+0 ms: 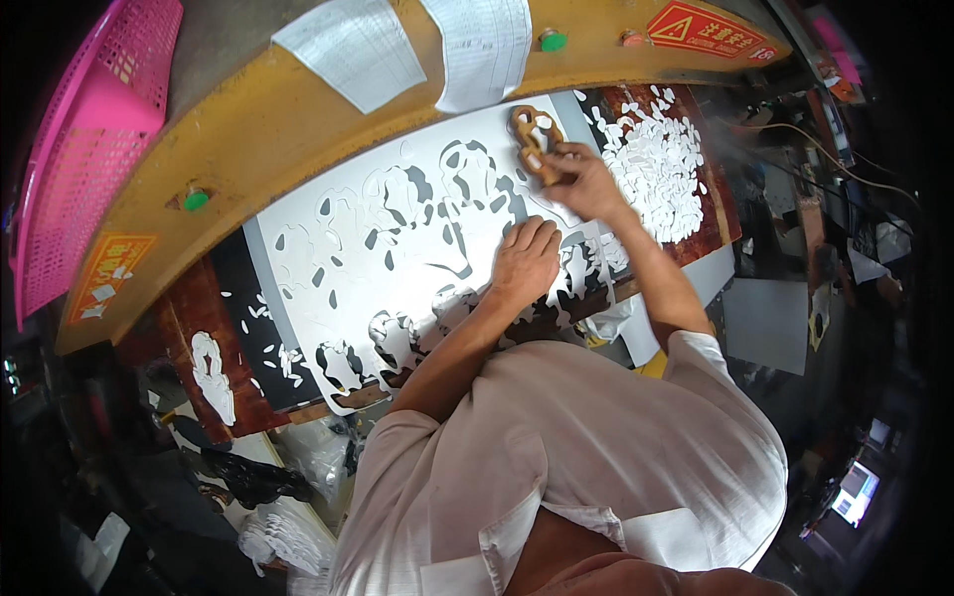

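A white sheet [388, 214] lies on the press bed under my hands, with rows of shoe-part-shaped cut-outs in it. My left hand [527, 260] rests on the sheet near its right side, fingers laid forward and holding nothing. My right hand [584, 182] grips the lower end of a brown looped cutting die [535, 144] at the sheet's far right corner. White material shows inside the die's openings. Whether the die touches the sheet I cannot tell. The sheet's near edge is a ragged web of cut holes.
A yellow press beam [234, 144] spans the far side, with papers [353, 55] on it. Small white offcuts [651, 164] are heaped at right. A stack of white cut pieces [212, 377] lies at left. A pink perforated basket [89, 159] stands at far left.
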`<act>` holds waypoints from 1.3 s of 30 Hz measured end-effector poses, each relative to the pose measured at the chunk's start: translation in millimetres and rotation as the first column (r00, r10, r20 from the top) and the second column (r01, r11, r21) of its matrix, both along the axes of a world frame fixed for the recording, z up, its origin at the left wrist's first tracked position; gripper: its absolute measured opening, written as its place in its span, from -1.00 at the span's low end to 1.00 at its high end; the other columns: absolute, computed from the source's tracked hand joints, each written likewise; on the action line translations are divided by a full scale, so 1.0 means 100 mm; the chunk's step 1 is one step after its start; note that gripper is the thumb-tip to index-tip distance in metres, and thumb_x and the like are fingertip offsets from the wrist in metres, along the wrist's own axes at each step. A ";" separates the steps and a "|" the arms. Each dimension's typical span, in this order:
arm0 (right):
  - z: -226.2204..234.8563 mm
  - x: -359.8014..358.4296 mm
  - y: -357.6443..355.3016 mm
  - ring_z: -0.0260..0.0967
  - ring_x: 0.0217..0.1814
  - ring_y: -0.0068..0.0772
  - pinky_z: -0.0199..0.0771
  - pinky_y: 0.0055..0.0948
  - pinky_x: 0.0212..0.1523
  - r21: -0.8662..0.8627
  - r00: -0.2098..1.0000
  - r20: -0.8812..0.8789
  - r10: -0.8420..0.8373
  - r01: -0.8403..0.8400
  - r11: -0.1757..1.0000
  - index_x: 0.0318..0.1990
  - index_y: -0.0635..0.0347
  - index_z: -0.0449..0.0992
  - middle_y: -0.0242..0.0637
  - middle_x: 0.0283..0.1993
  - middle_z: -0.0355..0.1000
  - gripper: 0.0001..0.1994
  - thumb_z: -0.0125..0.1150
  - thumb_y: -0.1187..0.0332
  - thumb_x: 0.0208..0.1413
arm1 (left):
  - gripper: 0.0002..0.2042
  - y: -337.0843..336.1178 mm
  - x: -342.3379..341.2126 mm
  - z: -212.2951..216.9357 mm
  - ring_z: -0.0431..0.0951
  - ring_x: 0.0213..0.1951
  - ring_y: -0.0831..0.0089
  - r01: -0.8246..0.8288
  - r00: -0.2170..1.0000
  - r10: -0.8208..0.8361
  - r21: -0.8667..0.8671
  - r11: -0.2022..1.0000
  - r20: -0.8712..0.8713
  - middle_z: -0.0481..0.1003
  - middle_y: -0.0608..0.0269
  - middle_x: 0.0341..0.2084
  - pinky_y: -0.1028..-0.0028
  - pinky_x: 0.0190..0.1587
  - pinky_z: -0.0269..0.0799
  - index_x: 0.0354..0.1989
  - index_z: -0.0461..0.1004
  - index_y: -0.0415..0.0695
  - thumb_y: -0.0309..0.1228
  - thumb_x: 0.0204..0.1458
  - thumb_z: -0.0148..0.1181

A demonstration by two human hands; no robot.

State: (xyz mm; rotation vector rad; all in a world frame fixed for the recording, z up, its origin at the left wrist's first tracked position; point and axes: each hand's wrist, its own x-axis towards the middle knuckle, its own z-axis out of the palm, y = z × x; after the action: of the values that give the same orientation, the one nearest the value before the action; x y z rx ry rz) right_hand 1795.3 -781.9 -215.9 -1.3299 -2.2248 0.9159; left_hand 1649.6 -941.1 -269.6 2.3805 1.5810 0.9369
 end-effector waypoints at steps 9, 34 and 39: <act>0.96 0.99 0.71 0.57 0.09 -0.44 0.61 -0.40 0.06 -0.527 0.722 -0.536 -0.437 0.117 0.842 0.30 0.14 0.58 -0.27 0.16 0.61 -0.53 0.37 0.20 0.29 | -0.66 0.11 -0.09 -0.02 0.42 0.21 0.25 -0.045 0.998 0.044 0.012 0.999 0.040 0.51 0.26 0.05 0.21 0.20 0.36 -0.06 0.63 -0.15 -0.38 -0.06 0.32; 0.27 0.94 0.20 0.45 0.29 0.15 0.54 -0.09 0.27 0.067 0.960 0.277 -0.035 0.017 0.998 0.50 -0.28 0.37 -0.08 0.36 0.35 -0.32 0.38 0.19 0.20 | -0.69 -0.30 0.23 0.47 0.47 0.21 0.08 -0.134 0.989 0.143 -0.167 0.977 0.039 0.53 0.09 0.11 0.09 0.27 0.40 -0.04 0.64 -0.26 -0.47 0.03 0.27; 0.23 0.91 0.10 0.49 0.23 0.11 0.57 -0.07 0.24 0.101 0.852 0.523 0.008 -0.071 0.992 0.41 -0.11 0.48 -0.16 0.42 0.37 -0.41 0.36 0.15 0.20 | -0.71 -0.57 0.36 0.80 0.52 0.13 0.04 -0.276 0.851 0.426 -0.427 0.861 0.308 0.56 0.03 0.02 0.13 0.16 0.50 -0.01 0.62 -0.27 -0.49 0.08 0.26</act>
State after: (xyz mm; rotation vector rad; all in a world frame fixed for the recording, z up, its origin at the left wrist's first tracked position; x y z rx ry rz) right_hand 1886.3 -771.8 -192.6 -1.6302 -2.6636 0.4512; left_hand 1685.3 -997.8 -189.9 1.5541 1.8614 0.9917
